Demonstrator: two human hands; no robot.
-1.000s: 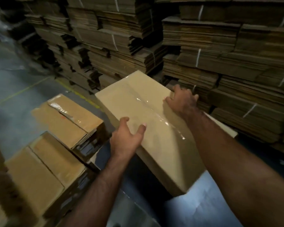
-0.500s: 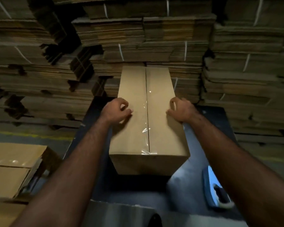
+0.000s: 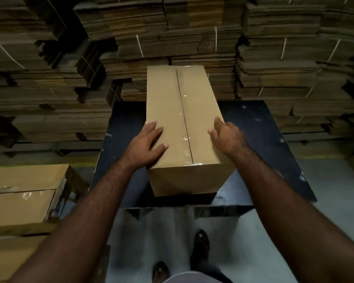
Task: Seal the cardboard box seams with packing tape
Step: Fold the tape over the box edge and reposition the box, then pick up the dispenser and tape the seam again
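A long brown cardboard box [image 3: 200, 103] lies on a dark table [image 3: 264, 139], its length pointing away from me. Clear packing tape [image 3: 184, 127] runs along its centre seam and shines near the front edge. My left hand [image 3: 146, 145] rests flat on the box's top near the left edge, fingers straight. My right hand [image 3: 227, 135] sits at the top right edge with fingers spread, the fingertips reaching over the side. No tape dispenser is in view.
Tall stacks of flattened cardboard [image 3: 172, 37] bound with white straps wall in the far side and both sides. Sealed boxes [image 3: 23, 197] stand at my left. My feet [image 3: 200, 246] are on a pale floor below the table's near edge.
The box swung from a diagonal lie to straight ahead on the table. Both hands slid back toward its near end and flattened from curled grips at the edges.
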